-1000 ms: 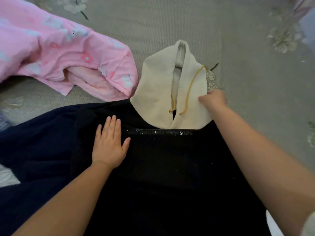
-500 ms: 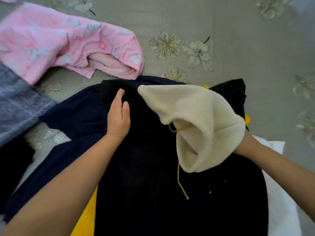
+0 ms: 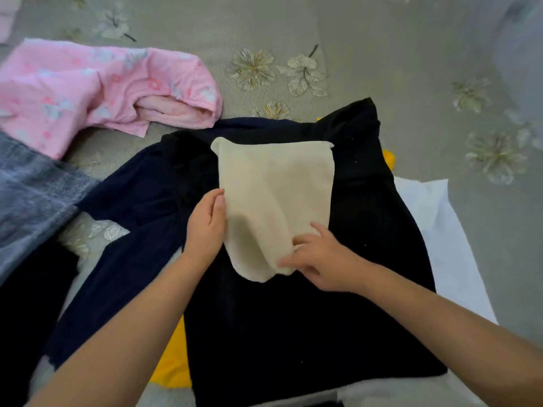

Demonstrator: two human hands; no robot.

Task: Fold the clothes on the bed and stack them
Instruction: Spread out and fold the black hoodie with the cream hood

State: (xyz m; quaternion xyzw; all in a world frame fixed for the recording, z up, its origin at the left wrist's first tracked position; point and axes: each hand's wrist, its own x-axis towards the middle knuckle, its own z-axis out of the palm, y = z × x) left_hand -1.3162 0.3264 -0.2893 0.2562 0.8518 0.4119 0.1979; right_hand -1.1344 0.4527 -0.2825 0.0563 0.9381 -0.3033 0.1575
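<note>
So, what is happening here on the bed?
A person is folding a black hoodie on the bed. Its cream hood lies turned down flat over the black body. The left hand rests against the hood's left edge, and the right hand touches its lower tip. A pink garment lies unfolded beside it.

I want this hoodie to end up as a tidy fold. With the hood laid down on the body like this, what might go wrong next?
1. The navy sleeve lies spread to the left, unfolded, so the bundle may come out lopsided.
2. The cream hood looks rumpled near the right hand; creases may get folded in.
3. Yellow fabric and white fabric under the hoodie could drag along.
</note>
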